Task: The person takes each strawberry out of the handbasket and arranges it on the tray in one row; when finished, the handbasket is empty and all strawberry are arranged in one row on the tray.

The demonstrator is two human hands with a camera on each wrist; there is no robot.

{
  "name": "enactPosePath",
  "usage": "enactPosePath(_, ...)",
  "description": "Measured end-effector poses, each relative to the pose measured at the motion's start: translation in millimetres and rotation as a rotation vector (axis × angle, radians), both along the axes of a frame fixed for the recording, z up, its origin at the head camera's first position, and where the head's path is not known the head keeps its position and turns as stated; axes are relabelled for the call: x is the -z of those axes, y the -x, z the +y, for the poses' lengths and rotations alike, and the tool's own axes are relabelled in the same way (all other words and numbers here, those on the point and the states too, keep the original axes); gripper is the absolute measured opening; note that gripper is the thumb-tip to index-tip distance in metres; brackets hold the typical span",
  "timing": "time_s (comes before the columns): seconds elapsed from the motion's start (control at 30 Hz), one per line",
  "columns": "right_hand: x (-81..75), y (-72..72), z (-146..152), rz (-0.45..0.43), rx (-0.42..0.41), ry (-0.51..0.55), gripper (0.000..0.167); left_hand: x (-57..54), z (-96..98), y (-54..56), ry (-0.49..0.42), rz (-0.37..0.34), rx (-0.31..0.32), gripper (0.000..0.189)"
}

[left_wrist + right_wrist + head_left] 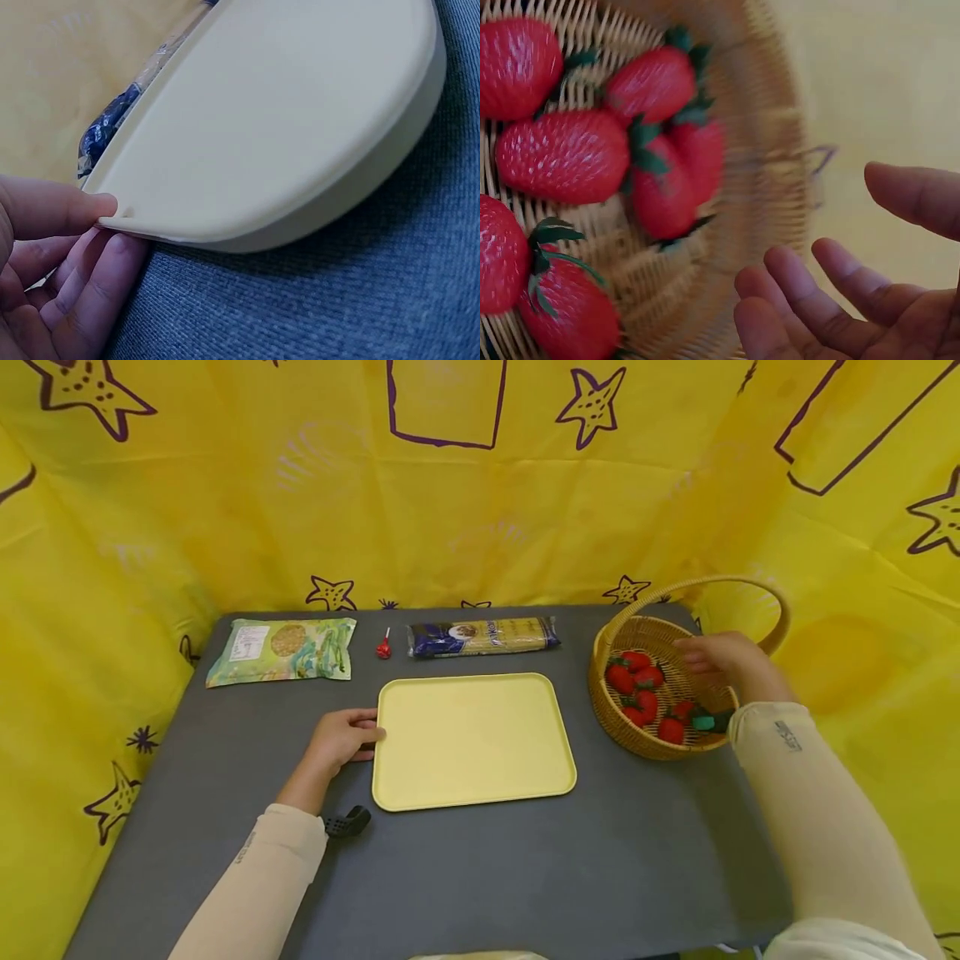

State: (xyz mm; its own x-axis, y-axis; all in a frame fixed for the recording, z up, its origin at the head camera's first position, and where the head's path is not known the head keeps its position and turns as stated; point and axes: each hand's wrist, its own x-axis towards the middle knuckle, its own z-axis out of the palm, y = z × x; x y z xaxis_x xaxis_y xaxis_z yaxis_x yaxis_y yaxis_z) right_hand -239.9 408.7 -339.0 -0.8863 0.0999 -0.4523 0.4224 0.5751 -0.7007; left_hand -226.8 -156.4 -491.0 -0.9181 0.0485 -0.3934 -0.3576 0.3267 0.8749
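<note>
A pale yellow rectangular tray (474,743) lies flat on the table. My left hand (345,739) pinches its left edge; the left wrist view shows the thumb on top of the rim (217,238) and the fingers beneath. On the right stands a wicker basket (624,737) with a tall arched handle. Several red strawberries (647,677) with green leaves lie in it. Over the basket's right side, inside the handle, my right hand (723,658) hovers. In the right wrist view its fingers (791,281) are spread and loosely bent, holding nothing, apart from the strawberries (562,156).
Behind the tray lie a blue-and-yellow clear-wrapped packet (483,637) and a red lollipop (383,648). A green patterned bag (283,650) lies at the back left. Yellow cloth (450,518) with star drawings hangs around the grey table (525,868).
</note>
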Motion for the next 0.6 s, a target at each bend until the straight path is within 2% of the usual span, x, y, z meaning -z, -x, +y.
enactPosePath(0.1,14.8,16.0,3.0,-0.086,0.056,0.04,0.074,-0.4,0.1,-0.1,0.001,0.002,0.003,0.054)
enactPosePath(0.23,33.2,29.1,-0.5,-0.133,0.169,0.063,0.07,-0.5,0.1,-2.2,0.01,-0.002,0.001,0.054)
enactPosePath(0.33,40.5,35.0,-3.9,-0.187,0.168,0.06,0.071,-1.1,0.1,-4.2,0.014,-0.007,-0.003,0.053)
enactPosePath(0.47,46.1,41.3,-3.0,-0.286,0.107,0.093,0.072,-2.0,0.6,-4.4,0.008,-0.004,-0.009,0.052)
enactPosePath(0.53,50.0,44.0,-1.5,-0.3,0.112,0.126,0.064,-2.0,0.8,-3.5,0.005,-0.002,-0.01,0.052)
enactPosePath(0.6,53.3,45.4,0.5,-0.305,0.112,0.132,0.046,-1.9,0.6,-2.4,0.002,0.003,-0.006,0.052)
